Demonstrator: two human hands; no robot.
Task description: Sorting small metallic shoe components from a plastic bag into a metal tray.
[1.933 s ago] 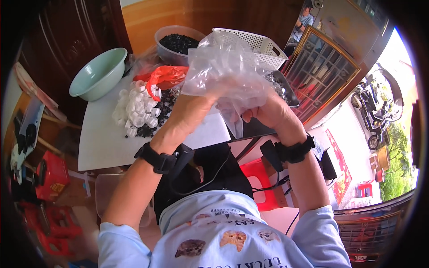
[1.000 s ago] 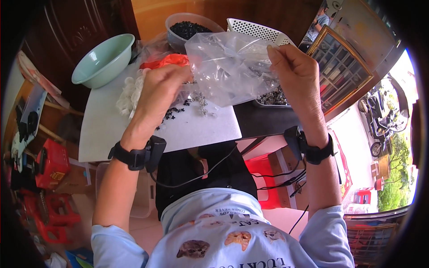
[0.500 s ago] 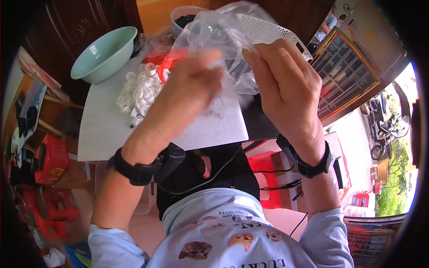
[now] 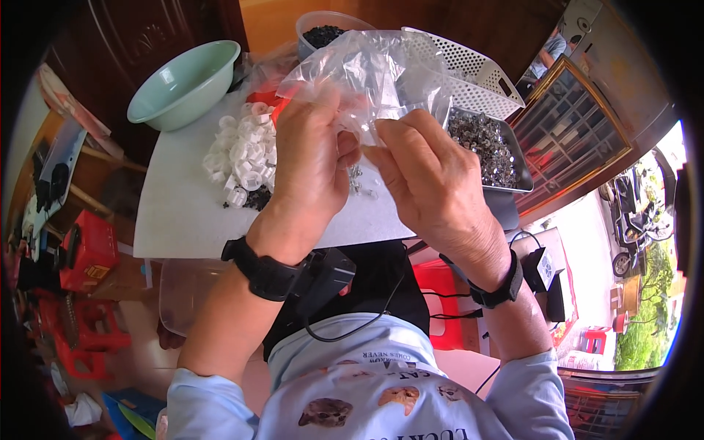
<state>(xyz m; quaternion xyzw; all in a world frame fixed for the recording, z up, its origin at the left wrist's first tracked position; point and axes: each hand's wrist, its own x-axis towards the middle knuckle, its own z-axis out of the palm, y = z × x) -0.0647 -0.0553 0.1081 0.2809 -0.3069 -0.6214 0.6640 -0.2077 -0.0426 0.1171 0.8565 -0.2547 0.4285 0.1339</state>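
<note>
Both of my hands hold a clear plastic bag point(image 4: 359, 66) up over the white tabletop. My left hand point(image 4: 312, 158) is closed on the bag's left edge, fingers curled inward. Opposite it, my right hand point(image 4: 429, 165) pinches the bag's near edge between thumb and fingers. Behind my left hand lies a heap of white plastic ring-shaped parts point(image 4: 238, 154), with small black pieces point(image 4: 257, 198) at its near side. Some red material point(image 4: 268, 99) shows partly beyond the heap. A few small clear bits point(image 4: 359, 180) lie between my hands.
A pale green basin point(image 4: 183, 88) stands at the back left. At the back are a tub of black pieces point(image 4: 323, 35) and a white perforated basket point(image 4: 469, 70). Right of my right hand, a tray point(image 4: 524, 180) holds many small shiny metal parts. A red stool point(image 4: 440, 282) is below.
My hands have come closer together on the bag, the right moving left and lower. The tray of metal parts, hidden before, now shows on the right.
</note>
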